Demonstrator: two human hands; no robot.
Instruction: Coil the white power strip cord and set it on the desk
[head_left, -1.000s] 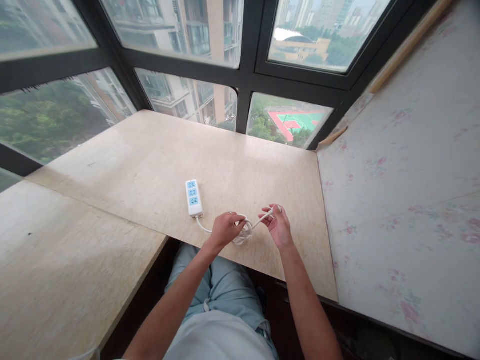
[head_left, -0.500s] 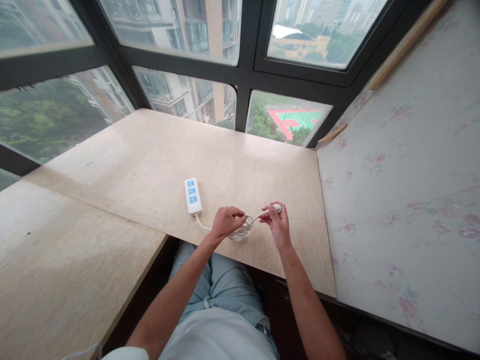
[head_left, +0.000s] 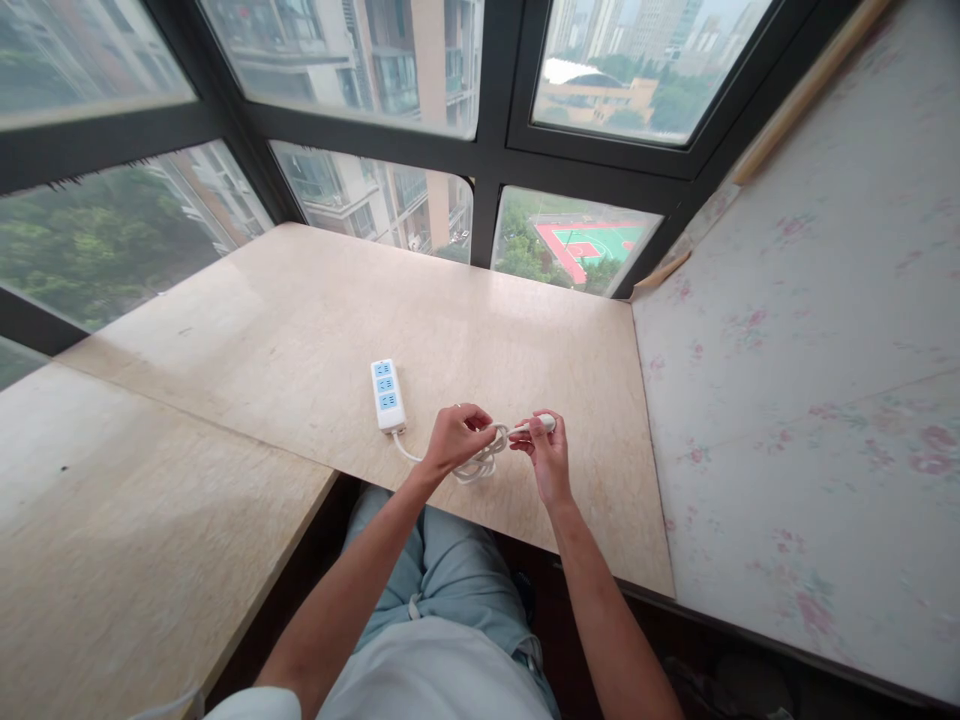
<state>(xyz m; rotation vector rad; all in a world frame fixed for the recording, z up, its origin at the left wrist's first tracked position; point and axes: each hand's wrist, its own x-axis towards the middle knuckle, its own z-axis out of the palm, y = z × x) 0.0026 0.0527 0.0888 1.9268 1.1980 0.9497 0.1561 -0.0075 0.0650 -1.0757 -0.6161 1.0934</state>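
A white power strip [head_left: 388, 396] with blue socket faces lies on the stone sill. Its white cord [head_left: 480, 466] runs from the near end, passes behind my left hand and gathers in a loose coil. My left hand [head_left: 459, 438] is closed on the coil, thumb and fingers pinching the loops. In my right hand [head_left: 550, 458] is the white plug [head_left: 546, 424] at the cord's end, held between thumb and fingers. The plug's prongs cannot be made out. Only a short stretch of cord spans the gap between both hands.
The pale stone sill [head_left: 315, 330] extends to dark window frames [head_left: 487, 160] at the back. A flowered wall [head_left: 795, 400] rises on the right. Another stone ledge [head_left: 135, 520] stretches along the left, with a bit of white cable [head_left: 169, 706] at its lower edge.
My right hand has moved slightly left with the plug, closer to the coil. The left hand still grips the loops, and the power strip stays in place.
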